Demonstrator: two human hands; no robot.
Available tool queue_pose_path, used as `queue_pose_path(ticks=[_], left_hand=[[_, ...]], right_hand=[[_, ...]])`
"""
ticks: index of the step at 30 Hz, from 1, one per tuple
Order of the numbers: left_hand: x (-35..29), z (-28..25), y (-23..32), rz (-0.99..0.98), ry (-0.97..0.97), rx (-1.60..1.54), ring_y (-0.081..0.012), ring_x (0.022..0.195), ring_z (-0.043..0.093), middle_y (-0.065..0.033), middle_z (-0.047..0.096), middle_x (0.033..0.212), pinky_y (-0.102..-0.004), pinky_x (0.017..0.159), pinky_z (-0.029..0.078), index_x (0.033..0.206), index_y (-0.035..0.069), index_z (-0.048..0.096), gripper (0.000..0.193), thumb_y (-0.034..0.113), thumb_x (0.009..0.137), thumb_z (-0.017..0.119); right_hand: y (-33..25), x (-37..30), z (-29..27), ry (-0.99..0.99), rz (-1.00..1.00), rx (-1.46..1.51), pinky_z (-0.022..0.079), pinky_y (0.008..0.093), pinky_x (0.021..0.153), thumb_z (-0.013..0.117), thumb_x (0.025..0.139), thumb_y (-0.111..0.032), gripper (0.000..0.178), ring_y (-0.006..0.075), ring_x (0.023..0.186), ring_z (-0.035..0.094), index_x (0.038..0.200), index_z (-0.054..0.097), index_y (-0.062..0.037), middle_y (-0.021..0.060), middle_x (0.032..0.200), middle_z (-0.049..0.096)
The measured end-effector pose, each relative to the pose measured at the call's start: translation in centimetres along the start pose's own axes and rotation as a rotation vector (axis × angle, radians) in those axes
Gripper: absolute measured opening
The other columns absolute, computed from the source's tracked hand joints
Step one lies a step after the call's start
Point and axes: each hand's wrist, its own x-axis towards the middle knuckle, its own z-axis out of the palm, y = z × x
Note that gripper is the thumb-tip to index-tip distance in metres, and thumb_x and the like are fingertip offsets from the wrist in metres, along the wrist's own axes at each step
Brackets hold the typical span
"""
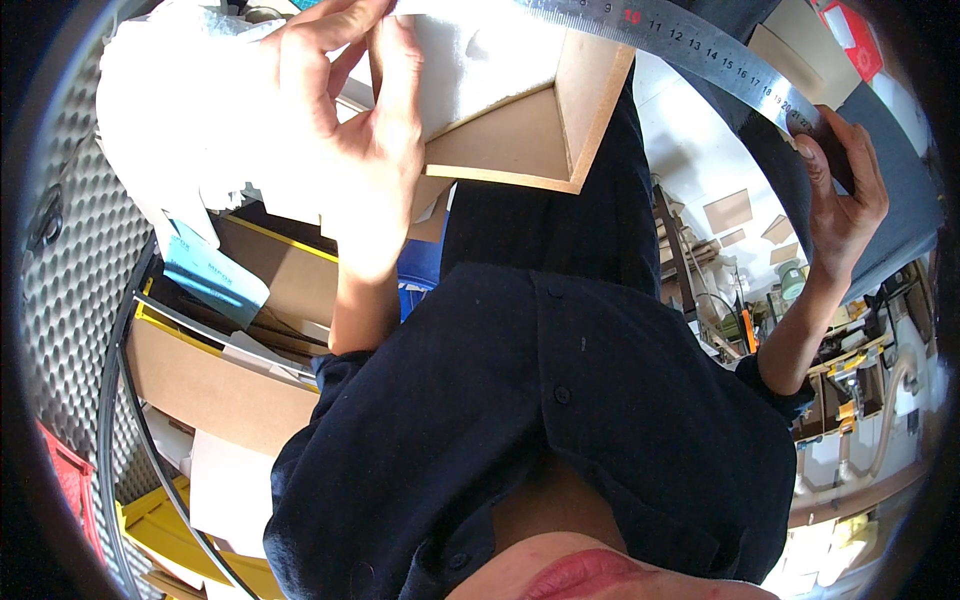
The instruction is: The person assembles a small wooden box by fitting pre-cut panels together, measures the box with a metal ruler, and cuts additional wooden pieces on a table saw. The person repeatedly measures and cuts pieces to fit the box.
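A long steel ruler [700,55] spans the top of the view, bowed by the lens, above an open-topped brown board box [520,180]. My left hand [365,130] is closed at the ruler's left end, beside the box's left wall; bright glare washes over it, and the top of the frame cuts off its fingertips. My right hand [848,195] pinches the ruler's right end, well beyond the box, between thumb and fingers. Inside the box lies a white surface [480,75], with a bare brown floor or wall nearer me.
On the left, a glaring white bundle [190,120] adjoins grey bumpy foam [75,230]. Below it are a pale blue sheet [215,275] and a yellow-edged bin [225,370]. Board pieces [728,211] lie on the floor; a dark grey surface [905,240] is at right.
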Motion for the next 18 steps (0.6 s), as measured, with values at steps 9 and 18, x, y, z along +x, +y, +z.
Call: queue_pose_path(ticks=[9,18], left_hand=[[0.05,-0.09,0.27,-0.003,-0.015,0.019,-0.017,0.098,0.068,-0.012,0.066,0.11,-0.0317,0.077,0.063,0.107,0.005,0.065,0.019,0.007,0.09,0.073],[0.01,-0.06,0.41,0.003,-0.021,0.022,-0.0178,0.099,0.068,-0.0138,0.065,0.111,-0.0309,0.076,0.064,0.108,0.003,0.064,0.02,0.007,0.091,0.073]], right_hand=[[0.03,-0.12,0.18,0.017,-0.004,-0.003,0.057,0.0261,0.076,0.083,0.08,-0.02,0.037,0.0142,0.087,0.07,0.112,0.074,-0.0062,0.006,0.096,0.072],[-0.18,-0.02,0.09,0.027,-0.012,-0.019,0.057,0.0263,0.074,0.082,0.079,-0.02,0.037,0.0136,0.087,0.07,0.113,0.074,-0.0078,0.0047,0.094,0.072]])
